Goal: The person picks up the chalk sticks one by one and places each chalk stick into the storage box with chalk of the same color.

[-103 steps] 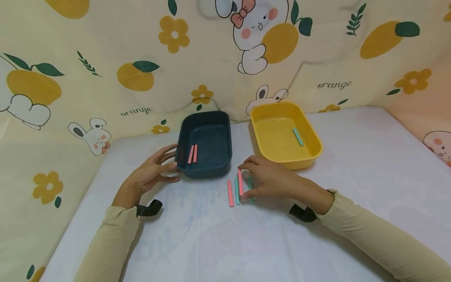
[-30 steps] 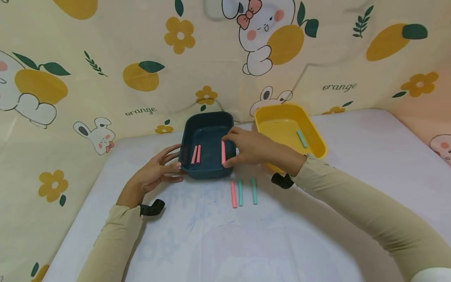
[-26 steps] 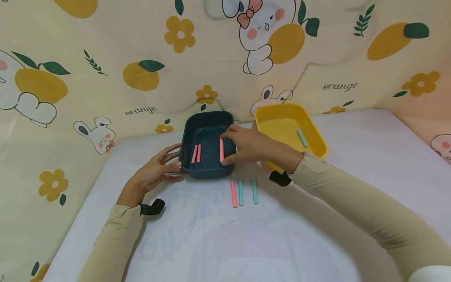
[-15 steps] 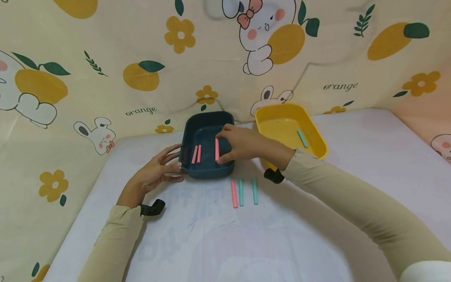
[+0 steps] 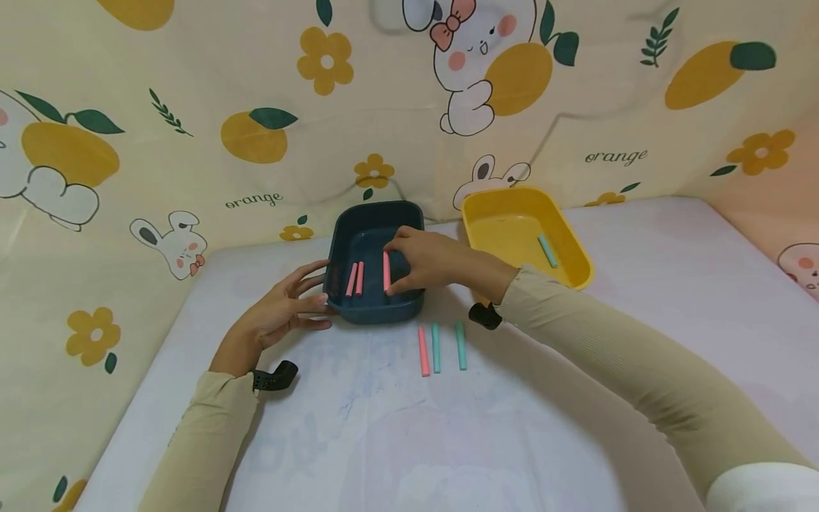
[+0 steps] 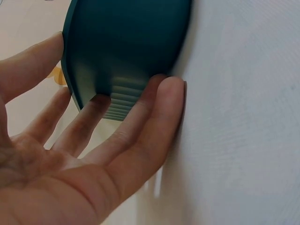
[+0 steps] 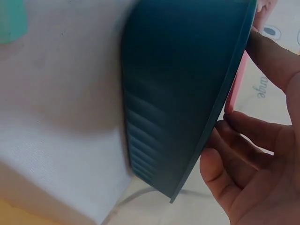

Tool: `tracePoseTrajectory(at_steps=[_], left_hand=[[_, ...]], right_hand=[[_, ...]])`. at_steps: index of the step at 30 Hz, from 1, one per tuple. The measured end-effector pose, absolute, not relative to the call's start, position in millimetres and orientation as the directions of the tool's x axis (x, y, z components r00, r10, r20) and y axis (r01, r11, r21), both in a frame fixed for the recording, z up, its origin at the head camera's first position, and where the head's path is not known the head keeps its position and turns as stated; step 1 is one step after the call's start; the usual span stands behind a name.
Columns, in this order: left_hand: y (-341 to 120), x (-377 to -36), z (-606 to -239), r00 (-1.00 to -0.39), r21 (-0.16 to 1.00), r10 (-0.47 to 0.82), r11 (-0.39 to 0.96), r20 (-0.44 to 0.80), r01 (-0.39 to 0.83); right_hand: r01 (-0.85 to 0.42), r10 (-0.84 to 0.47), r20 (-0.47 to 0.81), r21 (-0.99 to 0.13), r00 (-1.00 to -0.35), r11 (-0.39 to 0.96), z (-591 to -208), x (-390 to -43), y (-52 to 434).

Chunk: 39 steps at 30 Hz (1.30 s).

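Observation:
My right hand reaches over the dark blue tub and pinches a pink stick between thumb and fingers, held over the tub's inside. The right wrist view shows that pink stick above the tub's rim. Two more pink sticks lie inside the tub at its left. My left hand rests with straight fingers against the tub's left wall; the left wrist view shows the fingers touching the tub.
On the white table, in front of the tub, lie one pink stick and two teal sticks. A yellow tub at the right holds one teal stick. A printed cloth backdrop rises behind both tubs.
My right hand lifted a pink stick from the row on the table and carried it left over the blue tub. The left hand has stayed against the tub.

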<state>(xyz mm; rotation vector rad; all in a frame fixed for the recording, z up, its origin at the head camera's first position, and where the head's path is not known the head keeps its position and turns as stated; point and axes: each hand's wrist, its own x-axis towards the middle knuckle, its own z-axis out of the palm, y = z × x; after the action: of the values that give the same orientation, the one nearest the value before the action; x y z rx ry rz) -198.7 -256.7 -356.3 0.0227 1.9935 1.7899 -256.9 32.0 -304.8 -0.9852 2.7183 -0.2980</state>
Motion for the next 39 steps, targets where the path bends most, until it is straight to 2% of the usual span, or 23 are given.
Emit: tracePoseTrajectory(at_steps=[12, 23, 28, 39], left_hand=[[-258, -198, -355, -0.9, 0.951, 0.314, 0.156, -0.303, -0.266], [-257, -200, -358, -0.898, 0.951, 0.318, 0.156, -0.303, -0.265], [-258, -201, -358, -0.902, 0.955, 0.318, 0.149, -0.293, -0.257], [-258, -199, -358, -0.902, 0.954, 0.315, 0.137, -0.296, -0.265]], right_hand=[[-0.618, -0.67, -0.155, -0.281, -0.726, 0.735, -303, -261, 22], [-0.617, -0.684, -0.162, -0.323, -0.711, 0.718, -323, -272, 18], [-0.654, -0.718, -0.124, -0.327, -0.685, 0.682, -329, -277, 16], [-0.663, -0.71, -0.037, -0.327, -0.703, 0.674, -342, -288, 9]])
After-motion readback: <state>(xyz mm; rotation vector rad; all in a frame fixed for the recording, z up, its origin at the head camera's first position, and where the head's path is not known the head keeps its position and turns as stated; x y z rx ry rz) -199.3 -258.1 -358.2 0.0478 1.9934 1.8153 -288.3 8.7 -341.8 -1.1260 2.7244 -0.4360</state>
